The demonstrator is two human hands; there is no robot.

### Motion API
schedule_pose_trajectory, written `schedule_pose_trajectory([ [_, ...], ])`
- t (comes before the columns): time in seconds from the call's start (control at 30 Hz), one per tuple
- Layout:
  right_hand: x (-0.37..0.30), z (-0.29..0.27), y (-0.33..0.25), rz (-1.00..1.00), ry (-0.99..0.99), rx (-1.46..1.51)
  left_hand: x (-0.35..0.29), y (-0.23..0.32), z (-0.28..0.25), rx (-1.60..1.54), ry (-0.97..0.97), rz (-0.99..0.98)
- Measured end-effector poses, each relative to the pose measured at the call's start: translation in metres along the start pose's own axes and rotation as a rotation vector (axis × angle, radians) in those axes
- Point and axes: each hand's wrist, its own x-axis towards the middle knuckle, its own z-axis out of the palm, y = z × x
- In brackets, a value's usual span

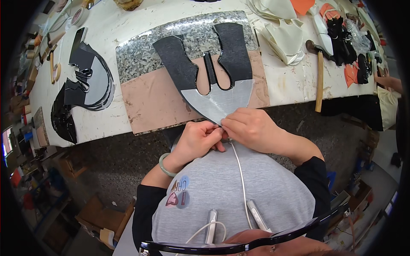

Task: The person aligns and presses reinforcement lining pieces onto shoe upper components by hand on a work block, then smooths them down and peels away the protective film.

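Right now one long workbench (pixel 106 123) holds one granite slab (pixel 141 59), and on it lies one shoe upper (pixel 205 68), black with a silver toe. Both hands, the left hand (pixel 194 141) and right hand (pixel 252 128), pinch its silver tip at the bench's near edge. One hammer (pixel 319 77) lies to the right.
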Motion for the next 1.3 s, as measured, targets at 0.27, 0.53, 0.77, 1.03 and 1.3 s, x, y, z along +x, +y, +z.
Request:
schedule_pose_trajectory([
  [0.27,0.010,0.025,0.008,-0.143,-0.046,-0.064,-0.007,-0.006,-0.003,0.181,0.046,0.030],
  [0.53,0.009,0.022,0.021,0.100,0.204,0.167,-0.004,-0.007,-0.003,-0.076,0.057,-0.119],
  [0.77,0.002,0.017,0.027,0.181,0.141,0.323,0.001,-0.016,-0.006,-0.109,0.072,-0.108],
  [1.03,0.012,0.018,0.015,0.247,0.086,0.282,0.004,-0.023,-0.008,-0.100,0.190,-0.053],
  [1.3,0.019,0.012,0.028,0.377,0.008,0.318,0.002,-0.028,-0.005,-0.052,0.168,-0.020],
])
